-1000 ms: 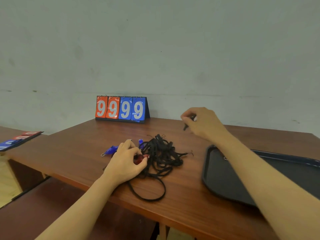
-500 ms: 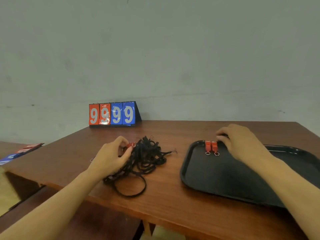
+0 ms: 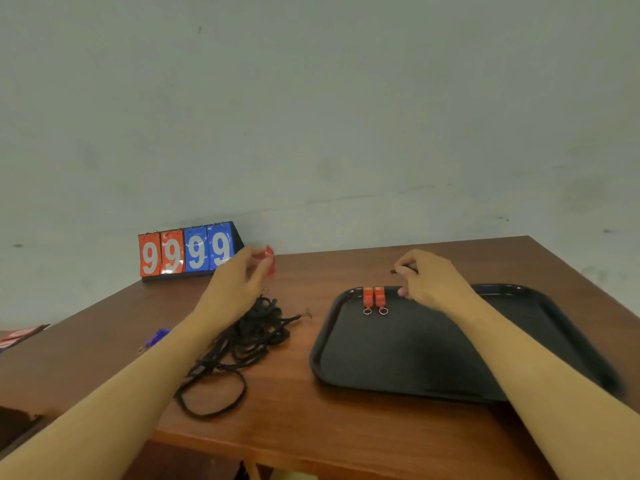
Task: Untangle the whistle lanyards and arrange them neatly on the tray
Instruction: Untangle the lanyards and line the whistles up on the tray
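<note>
Whistles [image 3: 375, 299], two orange ones, lie side by side at the tray's [image 3: 519, 358] upper-left rim. Left hand [image 3: 239, 285] pinches a red whistle [image 3: 269, 258] raised above the tangled black lanyards [image 3: 249, 334] at centre left; right hand [image 3: 429, 282] nips a small dark piece [image 3: 401, 270]. Advisable: lift slowly, letting loops fall free rather than tightening knots. Motion blur obscures the blue whistle [image 3: 157, 337] at left and the dark piece's identity.

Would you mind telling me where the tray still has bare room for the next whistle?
Most of the black tray is bare: everything nearer than the two orange whistles at its far-left rim, and rightward. The far edge is crowded by the right hand. The tangled lanyards fill the table left of the tray.
</note>
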`<act>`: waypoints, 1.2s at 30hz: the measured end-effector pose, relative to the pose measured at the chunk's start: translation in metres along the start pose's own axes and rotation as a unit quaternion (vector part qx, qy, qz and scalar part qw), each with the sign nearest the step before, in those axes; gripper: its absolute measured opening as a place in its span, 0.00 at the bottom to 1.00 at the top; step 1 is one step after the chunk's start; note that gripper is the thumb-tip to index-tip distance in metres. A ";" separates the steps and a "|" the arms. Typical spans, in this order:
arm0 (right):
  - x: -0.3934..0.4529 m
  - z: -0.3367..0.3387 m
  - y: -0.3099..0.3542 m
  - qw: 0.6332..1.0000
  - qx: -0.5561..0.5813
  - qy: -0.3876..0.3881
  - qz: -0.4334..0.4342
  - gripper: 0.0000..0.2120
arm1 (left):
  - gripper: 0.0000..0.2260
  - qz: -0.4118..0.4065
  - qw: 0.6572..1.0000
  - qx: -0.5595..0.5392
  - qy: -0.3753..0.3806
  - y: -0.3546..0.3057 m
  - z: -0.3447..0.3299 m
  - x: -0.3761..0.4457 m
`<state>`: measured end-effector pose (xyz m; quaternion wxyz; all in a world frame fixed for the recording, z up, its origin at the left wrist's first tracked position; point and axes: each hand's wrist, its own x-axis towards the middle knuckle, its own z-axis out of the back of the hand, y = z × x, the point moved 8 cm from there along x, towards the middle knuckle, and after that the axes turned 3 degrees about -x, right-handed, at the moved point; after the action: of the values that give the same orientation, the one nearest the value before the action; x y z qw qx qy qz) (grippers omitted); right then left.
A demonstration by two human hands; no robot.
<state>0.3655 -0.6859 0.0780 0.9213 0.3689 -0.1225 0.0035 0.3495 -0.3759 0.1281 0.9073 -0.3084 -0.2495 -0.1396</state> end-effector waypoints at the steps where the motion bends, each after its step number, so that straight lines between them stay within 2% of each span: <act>1: 0.000 -0.002 -0.002 1.000 0.016 0.012 -0.011 0.08 | 0.14 0.011 0.999 -0.043 0.001 -0.010 -0.010 0.003; 4: 0.001 -0.003 -0.005 1.000 0.016 0.012 -0.013 0.09 | 0.13 0.034 0.985 -0.168 0.017 -0.035 -0.050 0.017; 7: 0.004 0.003 -0.009 1.000 0.013 -0.002 -0.010 0.13 | 0.15 0.052 0.961 -0.259 0.086 -0.057 -0.098 0.033; 12: 0.015 0.016 -0.021 0.997 -0.077 -0.026 -0.018 0.12 | 0.13 -0.033 0.965 -0.182 0.188 -0.079 -0.146 0.063; 15: 0.019 0.019 -0.030 0.986 -0.157 -0.054 -0.029 0.11 | 0.11 -0.029 0.952 -0.222 0.209 -0.073 -0.161 0.065; 17: 0.020 0.017 -0.032 0.978 -0.196 -0.064 -0.027 0.12 | 0.11 -0.034 0.954 -0.198 0.224 -0.067 -0.169 0.065; 21: 0.020 0.016 -0.026 0.970 -0.226 -0.087 -0.013 0.12 | 0.12 -0.022 0.938 -0.240 0.247 -0.060 -0.177 0.063; 26: 0.016 0.014 -0.020 0.971 -0.228 -0.069 -0.007 0.15 | 0.11 -0.033 0.925 -0.276 0.260 -0.075 -0.173 0.057; 30: 0.015 0.012 -0.025 0.985 -0.166 -0.050 -0.015 0.19 | 0.15 -0.038 0.952 -0.197 0.233 -0.074 -0.174 0.058; 36: 0.014 0.010 -0.027 0.995 -0.093 -0.045 -0.008 0.21 | 0.16 -0.049 0.962 -0.114 0.243 -0.068 -0.188 0.057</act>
<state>0.3790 -0.7137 0.0701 0.9453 0.2822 -0.1605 -0.0321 0.4386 -0.5526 0.0636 0.8915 -0.3540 -0.0182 -0.2822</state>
